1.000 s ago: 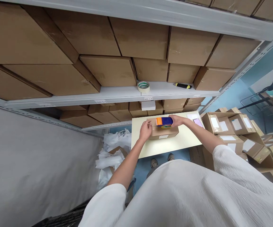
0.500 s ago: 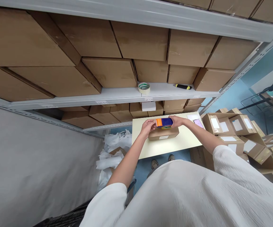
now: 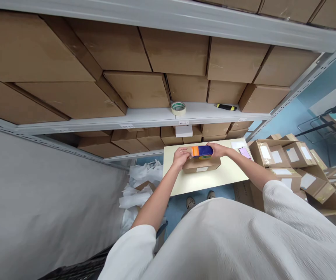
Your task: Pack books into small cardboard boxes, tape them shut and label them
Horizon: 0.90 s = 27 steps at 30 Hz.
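A blue and orange tape dispenser [image 3: 204, 151] is above a closed cardboard box [image 3: 207, 166], which bears a white label. My right hand [image 3: 216, 149] is wrapped round the dispenser's blue right end. At its orange left end, my left hand [image 3: 181, 156] has its fingers pinched together, apparently on the loose end of the clear tape. The tape itself is too small to see well. The box lies on a pale yellow table [image 3: 182, 182], with its label side toward me.
A phone [image 3: 244, 153] lies at the table's right. Labelled open cartons [image 3: 284, 171] are stacked beyond it. The shelf in front holds a tape roll [image 3: 178, 109], a utility knife [image 3: 226, 107] and many boxes [image 3: 173, 48]. White packing material [image 3: 137, 198] is heaped at left.
My left hand has shifted slightly at the dispenser's orange end, its fingers now drawn a little back. The right hand keeps its hold; box and dispenser stay nearly in place.
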### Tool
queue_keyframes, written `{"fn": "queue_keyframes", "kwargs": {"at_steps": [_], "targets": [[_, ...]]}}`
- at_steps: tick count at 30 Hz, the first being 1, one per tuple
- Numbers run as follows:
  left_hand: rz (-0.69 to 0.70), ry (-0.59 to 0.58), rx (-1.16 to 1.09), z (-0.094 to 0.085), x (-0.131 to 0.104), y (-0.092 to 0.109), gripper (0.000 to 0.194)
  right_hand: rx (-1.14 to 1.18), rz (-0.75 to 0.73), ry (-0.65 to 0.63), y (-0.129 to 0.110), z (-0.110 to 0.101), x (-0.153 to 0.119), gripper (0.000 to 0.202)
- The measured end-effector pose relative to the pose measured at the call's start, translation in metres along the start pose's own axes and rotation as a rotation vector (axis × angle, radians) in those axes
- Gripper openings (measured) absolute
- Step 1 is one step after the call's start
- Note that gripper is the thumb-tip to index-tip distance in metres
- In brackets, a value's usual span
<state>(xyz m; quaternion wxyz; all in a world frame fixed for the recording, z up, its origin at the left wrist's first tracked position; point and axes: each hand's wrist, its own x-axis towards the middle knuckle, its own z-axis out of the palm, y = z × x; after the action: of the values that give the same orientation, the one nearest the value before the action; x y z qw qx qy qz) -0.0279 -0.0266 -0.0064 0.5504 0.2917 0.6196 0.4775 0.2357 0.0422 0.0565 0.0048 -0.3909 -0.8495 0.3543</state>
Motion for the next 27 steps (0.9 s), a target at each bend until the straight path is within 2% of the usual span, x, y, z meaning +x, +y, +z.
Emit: {"fn": "queue_keyframes", "kwargs": {"at_steps": [5, 10, 15, 18, 23, 27], "targets": [[0.064, 0.072, 0.114, -0.005, 0.009, -0.001, 0.059, -0.139, 0.014, -0.088, -0.004, -0.003, 0.005, 0.054], [0.05, 0.124, 0.176, -0.014, 0.022, -0.004, 0.061, -0.245, 0.054, -0.151, -0.017, -0.008, 0.014, 0.057], [0.038, 0.108, 0.141, -0.028, 0.031, -0.005, 0.058, -0.279, 0.047, -0.163, -0.024, -0.012, 0.019, 0.059], [0.04, 0.147, 0.139, -0.044, 0.037, -0.005, 0.056, -0.306, 0.059, -0.167, -0.023, -0.018, 0.019, 0.059], [-0.021, 0.313, 0.109, -0.084, 0.046, -0.013, 0.059, -0.383, 0.118, -0.167, -0.015, -0.034, 0.013, 0.06], [-0.108, 0.324, 0.074, -0.096, 0.046, -0.027, 0.061, -0.424, 0.143, -0.182, -0.011, -0.038, 0.009, 0.06]]}}
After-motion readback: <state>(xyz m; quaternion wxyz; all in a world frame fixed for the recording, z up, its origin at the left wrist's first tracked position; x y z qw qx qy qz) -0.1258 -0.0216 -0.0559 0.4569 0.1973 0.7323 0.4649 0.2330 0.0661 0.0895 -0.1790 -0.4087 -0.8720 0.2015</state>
